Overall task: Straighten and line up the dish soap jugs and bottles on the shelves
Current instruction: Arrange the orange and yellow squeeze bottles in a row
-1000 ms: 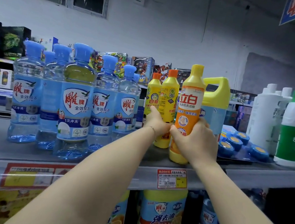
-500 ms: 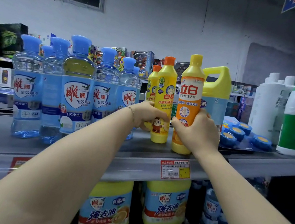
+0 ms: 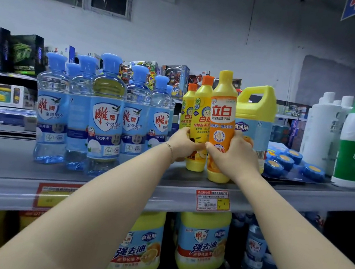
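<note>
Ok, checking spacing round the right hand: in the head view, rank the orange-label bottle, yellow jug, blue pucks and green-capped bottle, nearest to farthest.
1. Orange-label bottle: gripped by the right hand.
2. Yellow jug: just behind the hand.
3. Blue pucks: on the shelf, to its right.
4. Green-capped bottle: far right end.

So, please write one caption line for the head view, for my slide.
On the shelf, left hand grips a yellow bottle and right hand grips the orange bottle beside it.
</note>
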